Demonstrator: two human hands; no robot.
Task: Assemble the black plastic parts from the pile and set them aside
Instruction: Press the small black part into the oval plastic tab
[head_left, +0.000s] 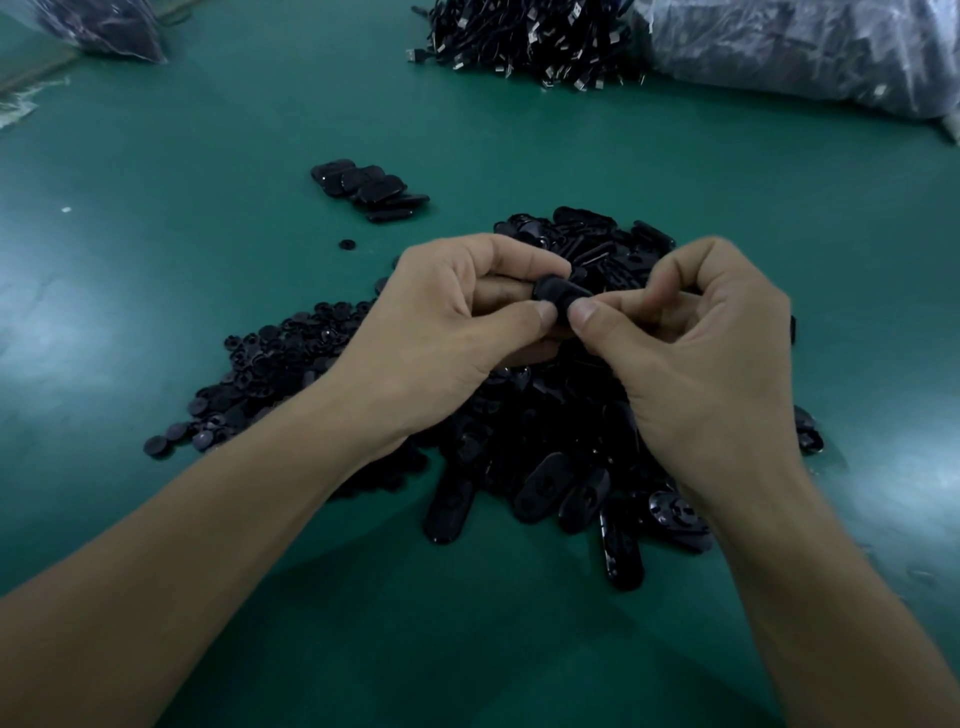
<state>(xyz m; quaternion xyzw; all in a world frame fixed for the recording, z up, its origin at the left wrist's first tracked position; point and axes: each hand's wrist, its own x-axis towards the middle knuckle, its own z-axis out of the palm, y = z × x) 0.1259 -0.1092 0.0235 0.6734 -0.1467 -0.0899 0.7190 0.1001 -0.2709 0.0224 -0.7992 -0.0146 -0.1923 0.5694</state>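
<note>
Both my hands meet above the middle of the green table, pinching one black plastic part (560, 295) between them. My left hand (447, 327) grips it from the left with thumb and fingers. My right hand (696, 343) presses on it from the right with the thumb. Under the hands spreads the pile of black oval shells (550, 478), and to its left lies a heap of small round black discs (260, 374). A short row of finished black pieces (371, 189) lies set aside behind the pile, to the left.
A single round disc (346, 244) lies alone near the finished row. At the back sits a heap of black cables with metal plugs (530, 36), a clear plastic bag (810, 47) at the back right, and another bag (104, 26) at the back left.
</note>
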